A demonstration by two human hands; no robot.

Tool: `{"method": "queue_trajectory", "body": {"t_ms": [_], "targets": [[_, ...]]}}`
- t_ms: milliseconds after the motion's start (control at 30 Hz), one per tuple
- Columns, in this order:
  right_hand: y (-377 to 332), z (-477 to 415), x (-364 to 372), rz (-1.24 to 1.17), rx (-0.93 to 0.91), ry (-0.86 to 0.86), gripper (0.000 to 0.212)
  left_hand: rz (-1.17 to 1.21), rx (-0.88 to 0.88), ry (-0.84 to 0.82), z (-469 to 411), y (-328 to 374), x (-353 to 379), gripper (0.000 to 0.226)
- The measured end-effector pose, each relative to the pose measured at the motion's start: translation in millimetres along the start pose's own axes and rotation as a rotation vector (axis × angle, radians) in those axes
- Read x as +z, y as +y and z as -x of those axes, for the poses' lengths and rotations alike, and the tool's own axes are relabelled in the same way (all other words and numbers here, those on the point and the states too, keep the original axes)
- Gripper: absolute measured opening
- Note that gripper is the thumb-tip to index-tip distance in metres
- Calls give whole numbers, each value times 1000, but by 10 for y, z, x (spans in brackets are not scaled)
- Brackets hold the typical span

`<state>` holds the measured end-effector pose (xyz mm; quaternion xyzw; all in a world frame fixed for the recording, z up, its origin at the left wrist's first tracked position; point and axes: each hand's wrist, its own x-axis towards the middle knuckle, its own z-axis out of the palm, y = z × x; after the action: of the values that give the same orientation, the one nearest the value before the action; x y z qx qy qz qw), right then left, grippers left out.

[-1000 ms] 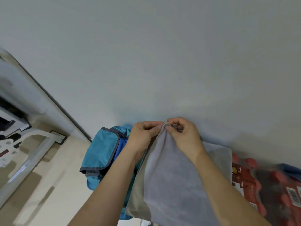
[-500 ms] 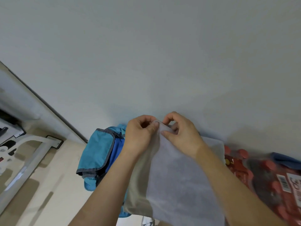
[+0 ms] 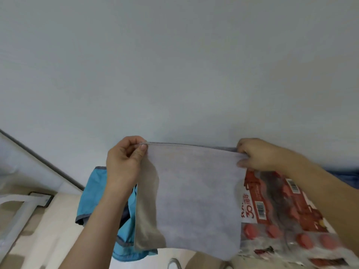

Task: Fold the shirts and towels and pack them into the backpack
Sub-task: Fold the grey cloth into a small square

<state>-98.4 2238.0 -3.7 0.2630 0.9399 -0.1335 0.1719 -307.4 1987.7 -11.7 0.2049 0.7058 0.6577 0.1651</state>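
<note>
A pale grey towel point(image 3: 196, 199) hangs spread out in front of me, its top edge pulled straight. My left hand point(image 3: 124, 162) pinches its upper left corner between thumb and fingers. My right hand point(image 3: 256, 154) grips the upper right corner. A beige cloth point(image 3: 145, 216) hangs behind the towel's left side. The blue backpack point(image 3: 93, 193) with grey trim lies lower left, partly hidden by my left forearm and the towel.
A plastic-wrapped pack of red-capped bottles point(image 3: 281, 216) with red labels lies at the lower right. A white wall point(image 3: 174, 65) fills the upper view. A white frame point(image 3: 21, 208) stands on the beige floor point(image 3: 46, 239) at the left. Dark blue fabric point(image 3: 347, 177) shows at the right edge.
My hands were together at one point on the towel's top edge. The right hand has slid far to the right, spreading the towel wide and straight.
</note>
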Motion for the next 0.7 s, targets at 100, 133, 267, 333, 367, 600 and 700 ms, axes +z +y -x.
{"method": "queue_trajectory", "body": {"t_ms": [100, 133, 267, 333, 367, 600, 700], "targets": [[-22, 268, -115, -115, -16, 115, 9, -21, 38, 35, 79, 96, -35, 20], [-37, 376, -151, -161, -25, 174, 6, -24, 54, 42, 111, 136, -43, 20], [-111, 807, -239, -115, -92, 582, 7, -20, 121, 50, 246, 318, -47, 23], [-161, 1010, -258, -11, -103, 702, 8, 1, 158, 61, 321, 420, -34, 24], [-180, 1116, -267, 47, -105, 743, 8, 25, 176, 64, 367, 476, -25, 24], [-74, 1862, -227, -11, -8, 675, 19, 57, 318, 64, 830, 832, 87, 28], [-48, 2340, -210, -405, -37, 689, 16, 64, 370, 65, 1116, 968, 146, 28]]}}
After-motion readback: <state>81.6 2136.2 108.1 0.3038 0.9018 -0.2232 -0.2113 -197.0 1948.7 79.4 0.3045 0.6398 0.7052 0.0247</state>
